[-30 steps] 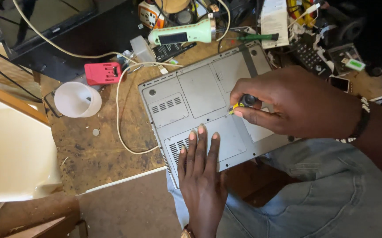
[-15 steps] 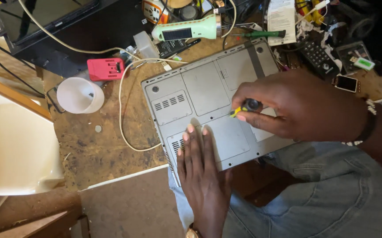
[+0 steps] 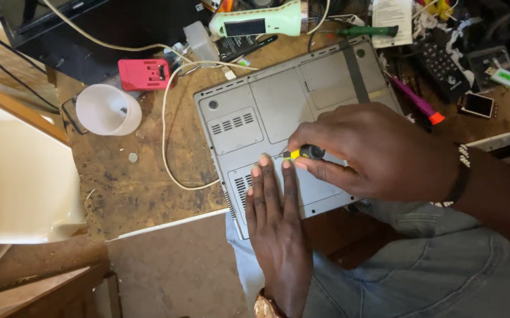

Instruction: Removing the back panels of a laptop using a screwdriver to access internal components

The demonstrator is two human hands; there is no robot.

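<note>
Upturned grey laptop point(image 3: 293, 112) on the cluttered wooden counter point(image 3: 143, 182), near edge over the lap.

Right hand point(image 3: 378, 153) with fingers closed around a yellow-and-black screwdriver point(image 3: 303, 153), tip down on the base panel; left hand point(image 3: 275, 227) pressed flat, fingers straight and together, holding nothing, just beside the tip.

We see a flat silver-grey plastic laptop underside point(image 3: 284, 118) with one darker grey strip, a small screwdriver with a yellow-and-black handle point(image 3: 305, 153), a round white plastic cup point(image 3: 108, 109), a pink-red boxy plastic piece point(image 3: 144, 73), a pale green plastic torch point(image 3: 261, 23), and a cream-coloured cable point(image 3: 169, 141) on our speckled brown wooden workbench point(image 3: 131, 188)
</note>
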